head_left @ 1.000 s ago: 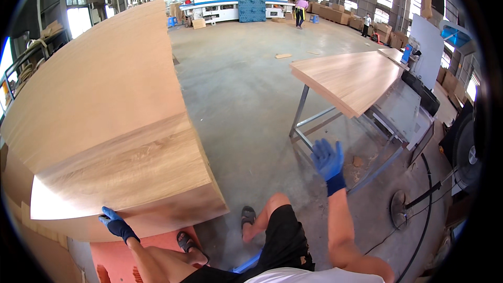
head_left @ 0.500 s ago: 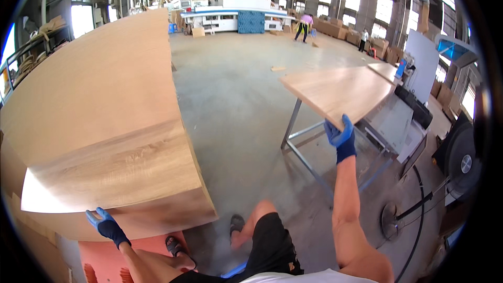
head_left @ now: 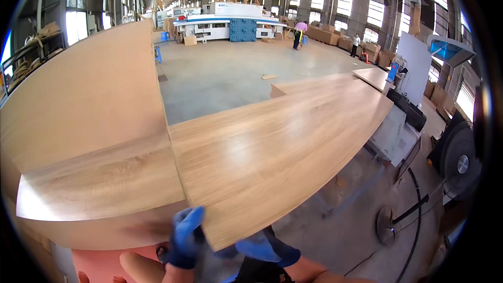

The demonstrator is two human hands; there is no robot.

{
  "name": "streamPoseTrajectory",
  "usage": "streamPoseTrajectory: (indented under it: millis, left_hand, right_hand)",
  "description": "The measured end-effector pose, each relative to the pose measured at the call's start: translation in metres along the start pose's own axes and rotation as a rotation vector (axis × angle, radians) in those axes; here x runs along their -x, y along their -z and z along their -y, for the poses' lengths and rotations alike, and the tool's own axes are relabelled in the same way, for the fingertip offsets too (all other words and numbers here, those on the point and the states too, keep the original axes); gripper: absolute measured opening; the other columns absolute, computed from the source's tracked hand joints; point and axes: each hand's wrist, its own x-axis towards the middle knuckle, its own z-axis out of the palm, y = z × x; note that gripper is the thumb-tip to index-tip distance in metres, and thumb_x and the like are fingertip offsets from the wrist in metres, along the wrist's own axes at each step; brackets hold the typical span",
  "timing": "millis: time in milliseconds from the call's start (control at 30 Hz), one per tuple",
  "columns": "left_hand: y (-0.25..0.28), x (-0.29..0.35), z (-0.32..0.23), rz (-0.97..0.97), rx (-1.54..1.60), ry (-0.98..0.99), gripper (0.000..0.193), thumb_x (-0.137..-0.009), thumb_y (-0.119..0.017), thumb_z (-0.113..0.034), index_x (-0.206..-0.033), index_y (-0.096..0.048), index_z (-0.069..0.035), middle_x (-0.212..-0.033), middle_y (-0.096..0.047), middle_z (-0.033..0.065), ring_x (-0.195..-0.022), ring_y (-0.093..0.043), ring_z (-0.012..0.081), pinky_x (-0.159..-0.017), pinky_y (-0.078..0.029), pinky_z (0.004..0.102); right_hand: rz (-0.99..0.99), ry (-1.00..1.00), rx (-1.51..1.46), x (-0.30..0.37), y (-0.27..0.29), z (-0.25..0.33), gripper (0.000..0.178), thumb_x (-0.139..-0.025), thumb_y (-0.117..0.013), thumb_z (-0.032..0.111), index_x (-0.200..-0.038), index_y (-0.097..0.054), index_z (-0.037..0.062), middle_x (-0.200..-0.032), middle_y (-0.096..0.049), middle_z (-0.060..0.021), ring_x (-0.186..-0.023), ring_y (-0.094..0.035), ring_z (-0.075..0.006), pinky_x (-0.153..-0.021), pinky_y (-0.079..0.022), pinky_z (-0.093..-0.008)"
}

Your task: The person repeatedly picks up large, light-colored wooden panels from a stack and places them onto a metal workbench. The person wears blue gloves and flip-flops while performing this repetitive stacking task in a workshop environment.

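A long wood-grain board (head_left: 283, 141) stretches from the machine at the right to the near side of the stack at the left. My left hand (head_left: 186, 236), in a blue glove and slightly blurred, grips its near left corner. My right hand (head_left: 264, 246), gloved too, holds the near edge from below, with some fingers hidden under the board. Beside the board's left end, another wood-grain board (head_left: 99, 183) lies on the tall stack of plain brown panels (head_left: 89, 94).
A small board (head_left: 374, 77) lies at the machine (head_left: 398, 120) on the right. A black floor fan (head_left: 461, 163) and a cable (head_left: 419, 204) are at the far right. Below the stack is a reddish surface (head_left: 99, 264). Two people (head_left: 300, 34) are far back, near a large white machine (head_left: 225, 23).
The board has come toward me and left, now hiding the metal stand. My right hand has moved inward to its near edge. My left hand has left the stack and taken its corner.
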Motion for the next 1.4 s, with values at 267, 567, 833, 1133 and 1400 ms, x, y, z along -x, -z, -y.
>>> streamPoseTrajectory:
  millis: [267,567,833,1133,1400]
  left_hand:
    - [0.084,0.055,-0.016,-0.472,0.218,-0.268,0.038,-0.084,-0.053,-0.026,-0.107,-0.054,0.004,-0.092,-0.062,0.0179,-0.073,-0.06,0.0276,-0.068,-0.05,0.0384]
    - [0.208,0.06,-0.056,-0.667,0.07,-0.423,0.044,-0.087,-0.049,-0.032,-0.115,-0.051,0.002,-0.105,-0.059,0.017,-0.087,-0.058,0.0289,-0.078,-0.048,0.0397]
    - [0.317,0.118,-0.062,-1.016,-0.046,-0.491,0.049,-0.09,-0.045,-0.036,-0.123,-0.048,0.0,-0.116,-0.056,0.0161,-0.099,-0.055,0.03,-0.087,-0.045,0.0408]
    - [0.495,0.198,-0.066,-0.973,0.378,-0.577,0.056,-0.093,-0.041,-0.042,-0.132,-0.045,-0.002,-0.129,-0.052,0.0151,-0.113,-0.052,0.0313,-0.097,-0.043,0.042]
    - [0.438,0.111,-0.035,-1.17,0.237,-0.52,0.054,-0.09,-0.051,-0.047,-0.128,-0.051,-0.009,-0.121,-0.056,0.0076,-0.104,-0.055,0.0208,-0.082,-0.044,0.0321]
  right_hand:
    - [-0.319,0.081,-0.864,0.035,0.139,0.01,0.068,-0.091,-0.037,0.058,-0.133,-0.042,0.0052,-0.122,-0.054,-0.0154,-0.092,-0.061,-0.032,-0.079,-0.051,-0.0453]
    - [-0.566,0.393,-0.609,0.033,0.321,0.051,0.057,-0.092,-0.044,0.047,-0.129,-0.047,0.0031,-0.12,-0.058,-0.0143,-0.107,-0.057,-0.0288,-0.092,-0.045,-0.0425]
    - [-0.757,0.506,-0.517,-0.006,0.261,0.016,0.049,-0.091,-0.052,0.031,-0.129,-0.046,0.0005,-0.124,-0.055,-0.0139,-0.109,-0.056,-0.0268,-0.093,-0.046,-0.0376]
    - [-0.706,0.39,-0.651,-0.075,0.016,-0.032,0.055,-0.093,-0.051,0.034,-0.135,-0.038,0.0011,-0.13,-0.048,-0.0127,-0.112,-0.052,-0.0245,-0.095,-0.044,-0.0372]
    - [0.598,-0.494,0.227,-0.077,-0.145,-0.12,0.033,-0.095,-0.052,0.026,-0.118,-0.057,0.0029,-0.099,-0.065,-0.0065,-0.085,-0.061,-0.0143,-0.07,-0.05,-0.0266]
